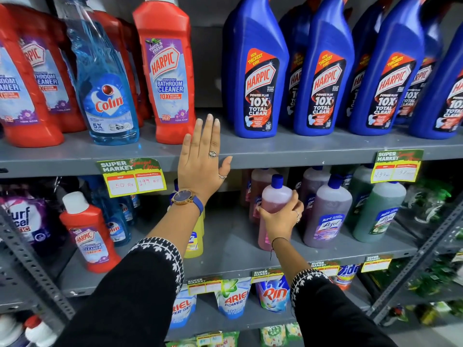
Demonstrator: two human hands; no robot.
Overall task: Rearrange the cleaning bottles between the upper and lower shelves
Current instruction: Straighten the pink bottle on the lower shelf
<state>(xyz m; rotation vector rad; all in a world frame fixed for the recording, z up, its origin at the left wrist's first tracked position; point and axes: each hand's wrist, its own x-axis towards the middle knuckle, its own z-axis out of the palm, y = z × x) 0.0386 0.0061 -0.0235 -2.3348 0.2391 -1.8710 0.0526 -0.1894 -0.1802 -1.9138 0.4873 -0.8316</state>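
Observation:
My left hand [203,161] is flat and open, fingers up, against the front edge of the upper shelf [288,152], just right of a red Harpic bathroom cleaner bottle [166,71]. My right hand [281,220] grips a pink Lizol bottle with a blue cap [274,196] standing on the lower shelf [233,249]. A blue Colin bottle [105,86] and more red Harpic bottles [27,78] stand on the upper left. Several blue Harpic toilet cleaner bottles [258,71] fill the upper right.
On the lower shelf stand a red Harpic bottle [87,234], Colin bottles [117,216], a yellow bottle [194,241] behind my left arm, a purple Lizol bottle [328,214] and a green one [378,211]. Detergent pouches [235,299] hang below. Price tags [135,177] clip to the shelf edges.

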